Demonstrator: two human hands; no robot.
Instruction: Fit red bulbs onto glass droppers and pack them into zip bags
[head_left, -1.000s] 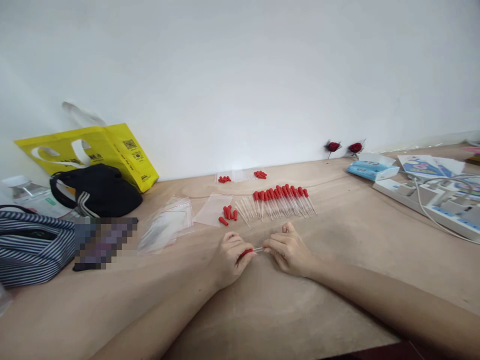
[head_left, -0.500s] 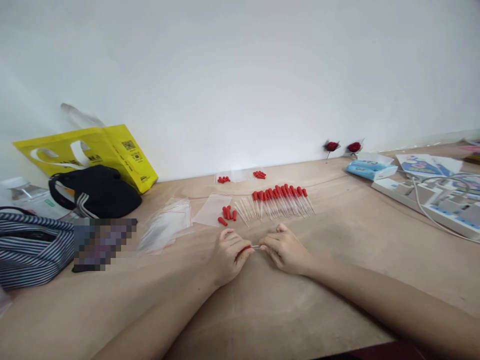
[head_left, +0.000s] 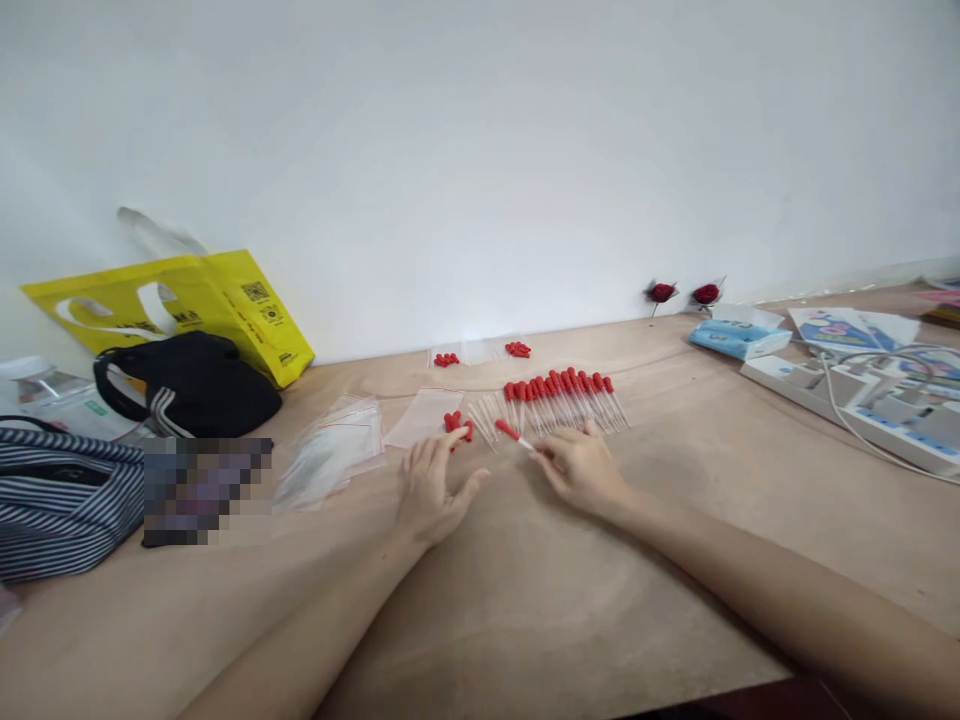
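Pinched by its clear tube in my right hand [head_left: 581,468] is a dropper [head_left: 510,432], its red rubber bulb pointing up and left. My left hand [head_left: 435,488] has its fingers apart, with the fingertips at a small group of loose red rubber bulbs [head_left: 452,421] and partly covering them. Between the hands and slightly beyond lie several bare glass tubes [head_left: 486,418]. To their right is a row of droppers [head_left: 566,390] with red bulbs fitted, tips toward me.
Clear zip bags [head_left: 330,455] are piled left of my hands. Two more bulb clusters [head_left: 517,349] lie on bags near the wall. A yellow bag [head_left: 225,300] and black cap [head_left: 202,385] stand at left. A power strip [head_left: 900,425] with cables sits at right.
My hands have moved apart. The right carries the dropper up toward the row, its red bulb now exposed. My left hand has let go of the bulb and reached to the loose bulbs.
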